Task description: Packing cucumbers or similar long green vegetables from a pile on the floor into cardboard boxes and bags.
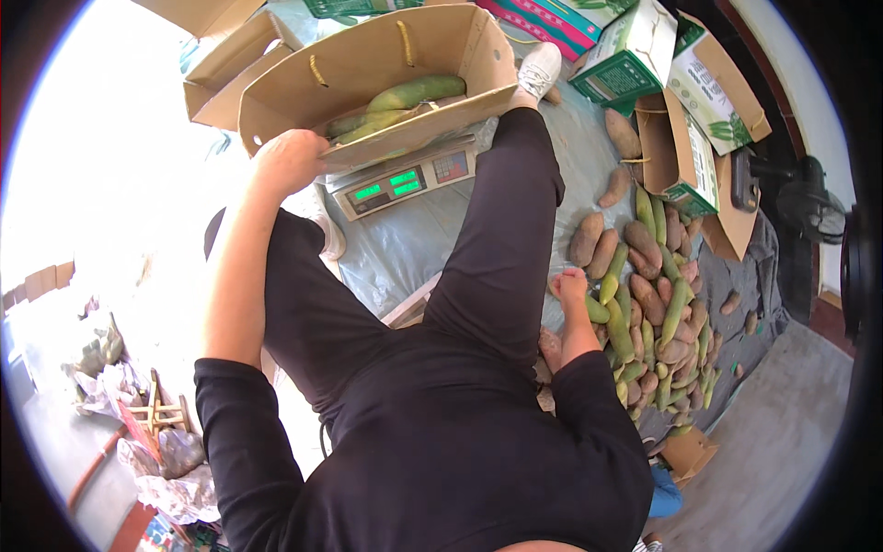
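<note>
A long open cardboard box [368, 147] with yellow cord handles rests on a digital scale [405, 184] with lit green displays. Inside lie a few large green cucumber-like vegetables [418, 92]. My left hand [290, 161] grips the box's near left corner, fingers bent at its rim. Out to the right, beside my right knee, my right hand [570, 283] is closed with its fingers curled. Whatever it may hold is hidden. It is next to a heap of long green vegetables [676, 308] and brown, rough-skinned oblong ones [586, 239].
Green-and-white cartons [630, 55] and an opened carton [676, 152] stand at the far right, near a black fan [809, 202]. Another opened box [235, 69] is behind the long box. Plastic bags [179, 460] and a wooden stool [161, 414] are at lower left.
</note>
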`<state>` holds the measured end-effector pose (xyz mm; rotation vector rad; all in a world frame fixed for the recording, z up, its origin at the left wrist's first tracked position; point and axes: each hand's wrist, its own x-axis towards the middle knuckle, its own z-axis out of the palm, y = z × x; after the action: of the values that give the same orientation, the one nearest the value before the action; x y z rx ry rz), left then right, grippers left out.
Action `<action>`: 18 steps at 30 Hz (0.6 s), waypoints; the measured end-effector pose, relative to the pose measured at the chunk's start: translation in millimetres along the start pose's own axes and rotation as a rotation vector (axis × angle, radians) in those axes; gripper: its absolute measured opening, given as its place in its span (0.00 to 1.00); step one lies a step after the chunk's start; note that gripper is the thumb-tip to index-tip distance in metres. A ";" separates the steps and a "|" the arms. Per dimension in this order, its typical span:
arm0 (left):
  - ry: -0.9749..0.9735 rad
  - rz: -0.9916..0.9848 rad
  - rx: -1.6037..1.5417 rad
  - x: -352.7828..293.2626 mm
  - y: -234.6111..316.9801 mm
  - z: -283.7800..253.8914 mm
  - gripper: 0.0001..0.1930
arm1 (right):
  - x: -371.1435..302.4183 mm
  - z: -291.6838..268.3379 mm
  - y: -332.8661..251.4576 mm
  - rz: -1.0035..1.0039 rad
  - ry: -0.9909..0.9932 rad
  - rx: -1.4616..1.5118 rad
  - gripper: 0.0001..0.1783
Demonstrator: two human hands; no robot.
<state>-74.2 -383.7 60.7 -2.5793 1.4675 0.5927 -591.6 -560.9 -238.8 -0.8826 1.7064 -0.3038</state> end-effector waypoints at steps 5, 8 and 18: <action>-0.010 0.028 -0.030 1.9 3.6 -2.0 0.09 | -20.5 -26.4 -47.6 -0.057 0.090 0.232 0.17; -0.008 0.021 -0.073 2.6 2.2 -0.9 0.09 | -24.6 -50.8 -78.0 -0.155 0.173 0.389 0.17; 0.034 0.071 -0.062 -0.4 -1.5 -1.3 0.08 | -91.9 -79.4 -184.7 -0.618 0.197 0.571 0.13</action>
<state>-72.8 -382.9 61.9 -2.6051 1.5818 0.6157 -582.7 -642.8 -33.7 -0.9389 1.3597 -1.2597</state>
